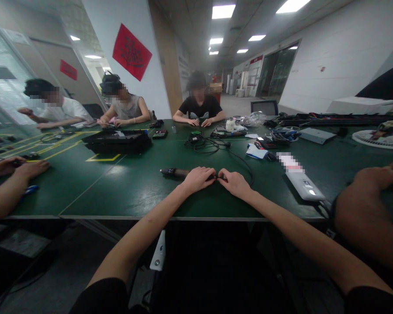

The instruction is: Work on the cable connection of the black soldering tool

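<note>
A dark electric screwdriver lies on its side on the green table, its bit end pointing left. My left hand is closed around its rear part, which the fingers mostly cover. Close by on the right, my right hand pinches the black cable at the end that meets the tool. The fingertips of both hands nearly touch there. Whether the plug is fully seated is too small to tell. From my right hand the cable curves back to a loose coil.
A black tray stands at the back left. To the right lie a white device, a blue-and-white packet and a grey box. Several co-workers sit around the green table, with other people's arms close on both sides.
</note>
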{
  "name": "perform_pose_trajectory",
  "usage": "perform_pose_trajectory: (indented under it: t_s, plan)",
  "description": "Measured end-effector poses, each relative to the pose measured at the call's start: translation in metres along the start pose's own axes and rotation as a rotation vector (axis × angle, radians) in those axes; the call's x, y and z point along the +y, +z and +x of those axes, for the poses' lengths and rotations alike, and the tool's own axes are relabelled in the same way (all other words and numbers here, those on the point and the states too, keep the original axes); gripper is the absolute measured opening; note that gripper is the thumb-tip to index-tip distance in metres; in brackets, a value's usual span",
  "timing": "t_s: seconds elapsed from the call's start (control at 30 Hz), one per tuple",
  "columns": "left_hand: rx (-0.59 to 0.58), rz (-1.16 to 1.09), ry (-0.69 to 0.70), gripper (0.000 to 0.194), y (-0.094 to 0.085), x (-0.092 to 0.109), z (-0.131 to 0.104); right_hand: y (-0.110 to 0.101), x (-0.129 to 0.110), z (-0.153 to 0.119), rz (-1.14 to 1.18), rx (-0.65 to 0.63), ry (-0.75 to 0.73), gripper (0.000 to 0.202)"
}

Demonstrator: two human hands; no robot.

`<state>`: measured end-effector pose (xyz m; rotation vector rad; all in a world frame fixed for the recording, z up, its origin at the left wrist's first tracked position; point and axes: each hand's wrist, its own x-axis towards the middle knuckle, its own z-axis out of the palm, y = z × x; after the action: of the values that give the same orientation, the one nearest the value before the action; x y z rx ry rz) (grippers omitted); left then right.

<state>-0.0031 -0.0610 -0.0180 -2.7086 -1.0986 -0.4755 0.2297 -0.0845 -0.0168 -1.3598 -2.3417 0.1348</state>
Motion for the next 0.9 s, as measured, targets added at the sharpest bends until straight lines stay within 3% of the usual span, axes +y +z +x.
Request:
perform_pose_trajectory:
  t_s: [0.9]
  plan:
    - [-0.019, -0.026, 0.041, 0.022, -0.0079, 0.0018, -0.0013, -0.0007, -0.0006, -0.0004, -0.022, -0.003, 0.007, 0.017]
